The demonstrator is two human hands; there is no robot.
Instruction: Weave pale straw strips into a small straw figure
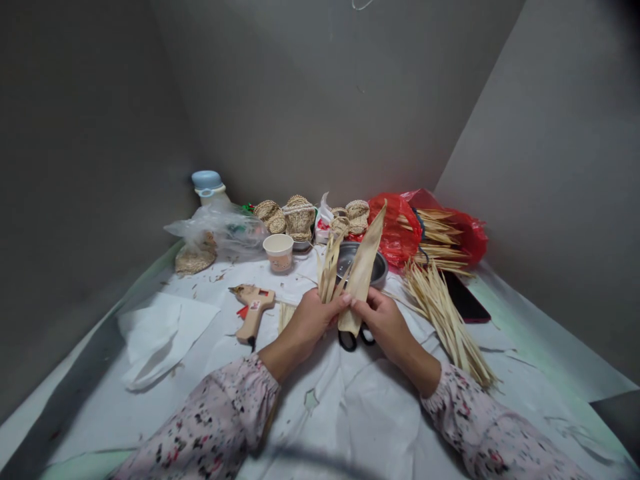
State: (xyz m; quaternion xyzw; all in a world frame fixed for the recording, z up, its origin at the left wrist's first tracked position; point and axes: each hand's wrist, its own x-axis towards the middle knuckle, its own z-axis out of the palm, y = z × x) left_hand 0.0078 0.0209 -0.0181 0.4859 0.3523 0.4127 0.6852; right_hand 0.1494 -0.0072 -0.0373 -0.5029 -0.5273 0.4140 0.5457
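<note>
My right hand [391, 323] pinches a wide, pale dried husk leaf [367, 259] near its lower end, and the leaf's tip points up and away. My left hand [313, 319] is closed around a small bunch of narrow dried strips [329, 270]. Its thumb also touches the edge of the wide leaf, close to my right thumb. Behind the leaf stands a grey metal bowl [381, 270], partly hidden. Below the leaf show the black handle loops of what look like scissors [347, 342]; their blades are hidden.
A glue gun [256, 308] and paper cup [279, 253] stand left. Woven coils [299, 219], a clear plastic bag [225, 223] and a blue-lidded bottle [207, 183] line the back. On the right lie loose strips [450, 320], a red bag [395, 233] and a dark phone-like slab [465, 300].
</note>
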